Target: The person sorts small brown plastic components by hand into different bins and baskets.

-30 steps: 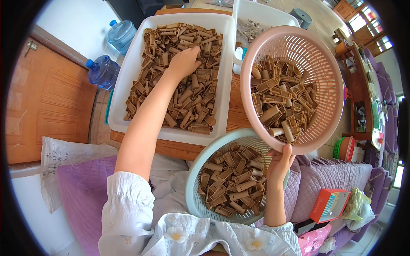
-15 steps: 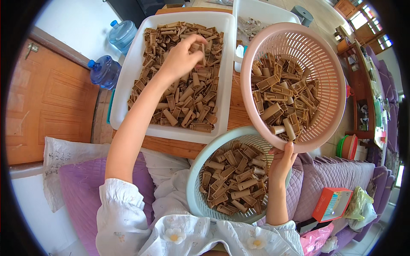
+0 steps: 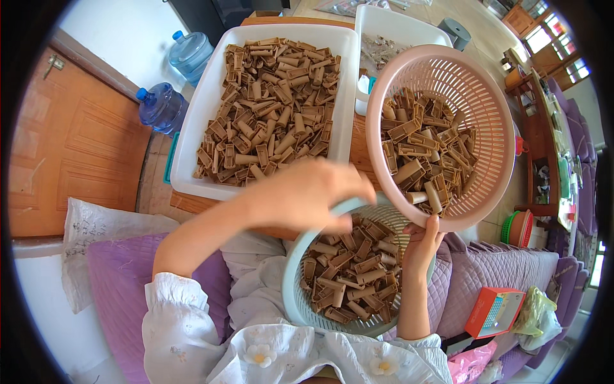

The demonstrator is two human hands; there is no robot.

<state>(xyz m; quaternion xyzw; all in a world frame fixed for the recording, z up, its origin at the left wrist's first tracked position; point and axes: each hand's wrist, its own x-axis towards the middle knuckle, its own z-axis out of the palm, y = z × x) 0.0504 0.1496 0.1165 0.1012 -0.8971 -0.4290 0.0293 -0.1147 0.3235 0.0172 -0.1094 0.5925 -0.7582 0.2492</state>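
My left hand [image 3: 313, 192], smeared by motion, hangs over the far-left rim of the pale green basket [image 3: 291, 281]. Its thumb and fingers are apart, with nothing visible between them. Inside that basket lie many short brown trough-shaped plastic pieces [image 3: 355, 275]. My right hand [image 3: 422, 246] grips the near rim of a pink slotted basket [image 3: 489, 144], tilted toward me and part-filled with the same kind of brown pieces [image 3: 422, 141]. At the far left, a large white tray [image 3: 192, 163] holds a broad heap of these pieces [image 3: 275, 105].
The tray rests on a wooden table [image 3: 361, 144]. Behind the pink basket is a smaller white tray [image 3: 400, 25] with small bits inside. Two blue water jugs [image 3: 160, 105] stand left. A purple quilted sofa [image 3: 499, 269] at right bears a red box [image 3: 492, 310] and plastic bags [image 3: 537, 313].
My left hand has come from the pieces in the white tray toward me, over the green basket's edge. My right hand still holds the pink basket in about the same place.
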